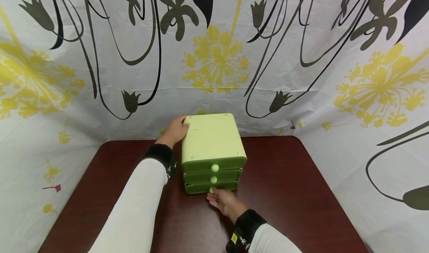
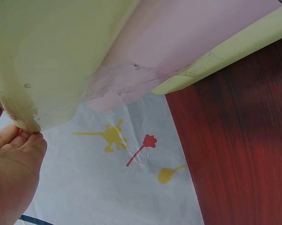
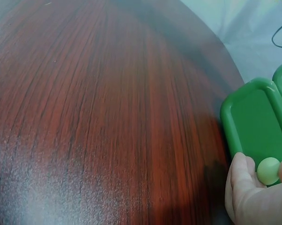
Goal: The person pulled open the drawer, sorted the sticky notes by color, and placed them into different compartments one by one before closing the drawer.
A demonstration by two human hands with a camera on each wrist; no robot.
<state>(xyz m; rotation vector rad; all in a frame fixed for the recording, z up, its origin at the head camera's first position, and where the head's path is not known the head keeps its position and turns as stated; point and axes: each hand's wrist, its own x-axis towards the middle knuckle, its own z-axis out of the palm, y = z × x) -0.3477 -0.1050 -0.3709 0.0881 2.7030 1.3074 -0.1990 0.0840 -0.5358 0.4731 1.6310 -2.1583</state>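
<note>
A small drawer cabinet (image 1: 212, 137) with a pale yellow-green top stands on the table, its three dark green drawer fronts facing me. My left hand (image 1: 175, 130) grips its far left edge. In the left wrist view, the fingers (image 2: 19, 150) of that hand bend round the pale panel's corner. Down at the front, my right hand (image 1: 225, 201) is at the round light green knob (image 3: 268, 170) of the bottom drawer (image 1: 197, 188). The right wrist view has the knob between thumb and fingers. All three drawers look closed or nearly so.
The dark red-brown wooden table (image 1: 285, 193) has rounded far corners. Behind it and at both sides hangs a white curtain (image 1: 214, 104) with grey and yellow plant prints. Black bands with cameras (image 1: 249, 223) sit on both wrists.
</note>
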